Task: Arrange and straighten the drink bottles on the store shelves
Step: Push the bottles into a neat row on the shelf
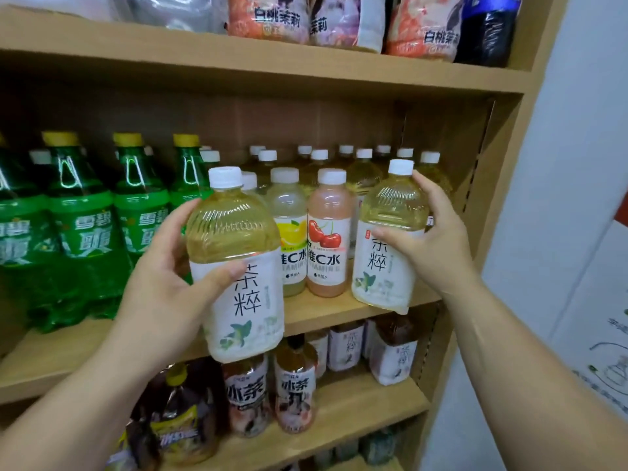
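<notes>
My left hand (163, 266) grips a pale yellow tea bottle (238, 239) with a white cap and white label, held in the air in front of the middle shelf. My right hand (431, 232) grips a second tea bottle (390, 212) of the same kind, tilted slightly, its base at the front edge of the middle shelf (339, 314). Between the two stand a lemon vitamin drink (289, 232) and a pink cherry vitamin drink (329, 232), both upright. More white-capped tea bottles (339, 158) fill the rows behind.
Green soda bottles (81, 215) crowd the left of the middle shelf. The lower shelf (356, 413) holds dark iced-tea bottles (294, 389) and brown tea bottles. Snack bags (268, 18) sit on the top shelf. The shelf's side panel (492, 198) and a white wall close the right.
</notes>
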A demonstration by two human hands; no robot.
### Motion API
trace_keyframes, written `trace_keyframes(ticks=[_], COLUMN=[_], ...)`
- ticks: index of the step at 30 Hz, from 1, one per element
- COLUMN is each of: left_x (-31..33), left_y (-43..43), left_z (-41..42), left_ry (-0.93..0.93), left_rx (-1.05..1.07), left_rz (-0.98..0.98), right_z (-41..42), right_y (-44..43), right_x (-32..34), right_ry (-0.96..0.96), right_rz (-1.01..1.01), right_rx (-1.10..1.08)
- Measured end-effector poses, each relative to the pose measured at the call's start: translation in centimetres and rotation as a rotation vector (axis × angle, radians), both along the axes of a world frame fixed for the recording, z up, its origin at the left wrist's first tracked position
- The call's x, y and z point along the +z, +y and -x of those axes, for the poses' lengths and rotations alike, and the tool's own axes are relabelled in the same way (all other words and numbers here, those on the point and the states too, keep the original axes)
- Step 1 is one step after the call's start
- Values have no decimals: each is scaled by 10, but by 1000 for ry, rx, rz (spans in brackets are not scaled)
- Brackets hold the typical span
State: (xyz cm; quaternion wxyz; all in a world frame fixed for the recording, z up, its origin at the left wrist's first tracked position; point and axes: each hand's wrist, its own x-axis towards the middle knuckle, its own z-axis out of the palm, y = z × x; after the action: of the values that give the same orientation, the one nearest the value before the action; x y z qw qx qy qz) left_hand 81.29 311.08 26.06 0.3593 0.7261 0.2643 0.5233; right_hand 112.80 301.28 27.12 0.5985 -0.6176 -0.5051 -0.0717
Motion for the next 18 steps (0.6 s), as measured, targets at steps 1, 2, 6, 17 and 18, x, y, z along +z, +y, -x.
trace_keyframes(ticks=[1, 2, 6, 17, 18], left_x=[-1, -2, -4, -1, -1], left_y=[-3, -6, -17, -22, -21], left_z=[-2, -3, -11, -13, -13], left_ry=[16, 32, 73, 161, 160], left_rx=[33, 63, 147, 221, 223], left_rz=[-13, -29, -65, -42, -42], right_z=[-4, -8, -14, -9, -11], right_y=[2, 3, 12, 19, 18], right_x=[-1, -4, -31, -87, -85], right_ry=[-12, -25, -124, -525, -530], right_rz=[22, 34, -121, 43, 99], right_rx=[17, 22, -69, -270, -277])
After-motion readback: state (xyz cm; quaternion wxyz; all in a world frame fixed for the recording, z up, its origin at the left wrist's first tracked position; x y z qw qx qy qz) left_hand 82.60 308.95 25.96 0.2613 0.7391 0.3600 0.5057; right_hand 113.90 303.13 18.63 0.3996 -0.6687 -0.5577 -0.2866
